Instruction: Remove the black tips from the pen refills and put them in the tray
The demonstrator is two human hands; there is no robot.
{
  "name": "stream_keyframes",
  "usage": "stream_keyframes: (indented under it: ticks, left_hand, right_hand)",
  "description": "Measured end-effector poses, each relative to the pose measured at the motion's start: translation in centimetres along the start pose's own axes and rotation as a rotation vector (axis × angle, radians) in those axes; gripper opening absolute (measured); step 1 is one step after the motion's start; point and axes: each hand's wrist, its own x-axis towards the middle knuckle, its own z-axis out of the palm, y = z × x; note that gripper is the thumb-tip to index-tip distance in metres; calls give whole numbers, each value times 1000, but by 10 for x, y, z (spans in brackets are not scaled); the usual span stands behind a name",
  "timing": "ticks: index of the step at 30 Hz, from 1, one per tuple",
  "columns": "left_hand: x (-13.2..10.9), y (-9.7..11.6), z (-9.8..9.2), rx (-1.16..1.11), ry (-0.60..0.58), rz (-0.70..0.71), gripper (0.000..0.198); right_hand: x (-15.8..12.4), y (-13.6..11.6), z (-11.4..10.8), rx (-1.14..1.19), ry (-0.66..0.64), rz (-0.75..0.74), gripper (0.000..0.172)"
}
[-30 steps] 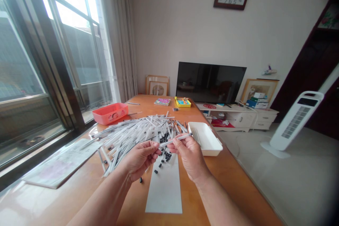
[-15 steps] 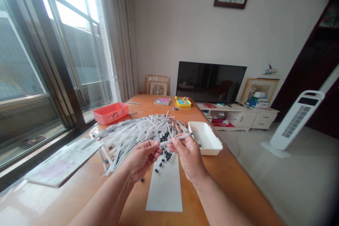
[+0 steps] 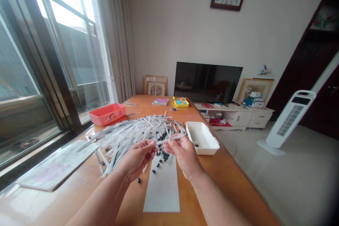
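My right hand (image 3: 186,157) is closed around a translucent white pen barrel (image 3: 162,142) with a dark end pointing right. My left hand (image 3: 140,159) pinches the barrel's left end; whatever small part may lie under those fingertips is hidden. Just beyond both hands spreads a big heap of white pen barrels and thin dark refills (image 3: 132,132). Small black pen caps (image 3: 165,156) lie scattered below the hands, some on a strip of white paper (image 3: 161,194). To the right, a white plastic tray (image 3: 209,147) holds a few pens (image 3: 194,137) along its left side.
A pink-red plastic basket (image 3: 107,114) stands left of the heap. A large booklet (image 3: 53,171) lies at the table's left. Farther back are a colourful book (image 3: 160,102) and a yellow box (image 3: 181,103). The table's right edge drops to the floor.
The view has shifted slightly, so the scene sits a little further left. Both hands keep their grip on the pen barrel, held in much the same pose.
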Motion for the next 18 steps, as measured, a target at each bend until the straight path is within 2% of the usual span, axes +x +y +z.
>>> stream_keyframes:
  ticks: [3, 8, 15, 18]
  left_hand:
    - [3, 2, -4, 3, -8, 20, 23]
    - [4, 5, -7, -7, 18, 44, 23]
    - [7, 5, -6, -40, -7, 43, 24]
    - [7, 4, -6, -40, -12, 67, 35]
  right_hand:
    - [1, -8, -5, -52, 12, 3, 42]
    - [6, -21, -21, -107, 89, -52, 36]
    - [8, -26, -37, 6, 74, -7, 23]
    - [10, -29, -41, 27, 117, -11, 20]
